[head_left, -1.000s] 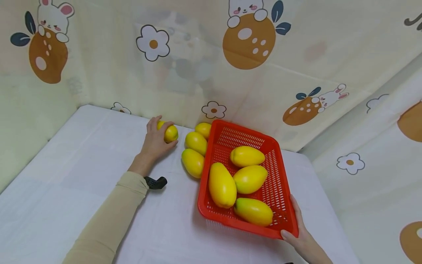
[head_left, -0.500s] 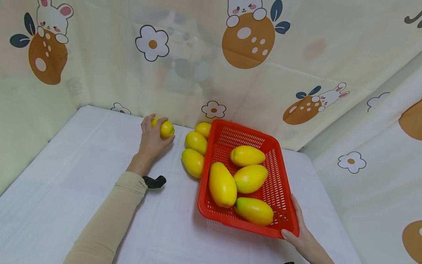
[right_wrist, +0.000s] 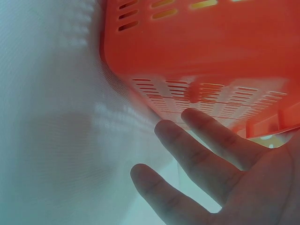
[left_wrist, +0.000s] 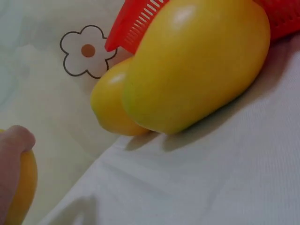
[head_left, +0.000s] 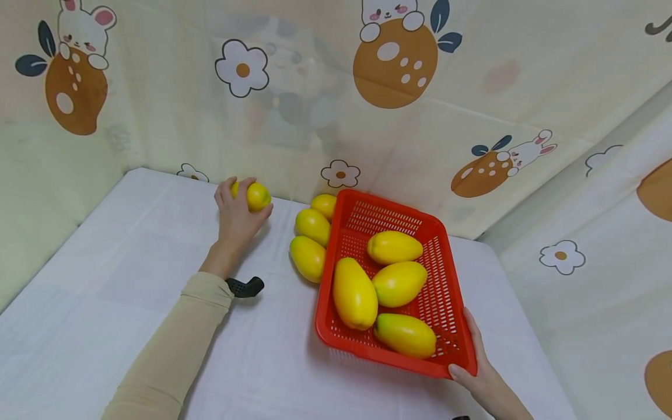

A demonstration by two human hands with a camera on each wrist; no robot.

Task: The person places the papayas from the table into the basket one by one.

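At the back of the table my left hand (head_left: 237, 220) grips a yellow mango (head_left: 258, 198), thumb on its near right side and fingers over its far left side. In the left wrist view only a fingertip and a strip of this mango (left_wrist: 27, 190) show at the left edge. My right hand (head_left: 485, 376) holds the near right corner of a red plastic basket (head_left: 457, 303), thumb at the front rim. The right wrist view shows three fingers (right_wrist: 197, 150) stretched along the basket's outer side. Several yellow mangoes (head_left: 401, 284) lie inside the basket.
Three more mangoes (head_left: 307, 259) lie in a row against the basket's left side. A white cloth (head_left: 273, 361) covers the table. Printed curtains (head_left: 294, 128) stand right behind the table's back edge and along the sides. A black wrist-worn device (head_left: 247, 287) sits at my left wrist.
My left hand has moved left and slightly toward the back with the mango, away from the row of three. The basket and my right hand have stayed nearly in place.
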